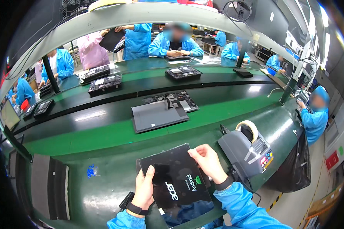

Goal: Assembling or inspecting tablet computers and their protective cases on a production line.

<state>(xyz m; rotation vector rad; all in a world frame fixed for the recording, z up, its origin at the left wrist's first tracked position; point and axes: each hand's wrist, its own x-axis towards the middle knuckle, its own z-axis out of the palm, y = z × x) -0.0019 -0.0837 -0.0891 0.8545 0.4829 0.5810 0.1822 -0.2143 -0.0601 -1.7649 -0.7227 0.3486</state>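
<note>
A black tablet (181,208) lies tilted in front of me, with a white logo and a green figure lit on its glossy screen. My left hand (143,191) is closed round its left edge, thumb resting on the front. At the upper right corner, my right hand (209,162) has thumb and fingertips pressed together. What sits in that pinch, if anything, is too small to make out. Beyond the tablet, a grey panel (153,118) leans over an opened device with bare boards (185,103) on the green belt.
A grey tape dispenser (239,152) with a roll of tape (247,129) stands at right, beside a black bag (294,168). Dark foam sheets (49,187) and small blue bits (91,171) are at left. Opened devices (183,72) sit along the line, with several co-workers beyond.
</note>
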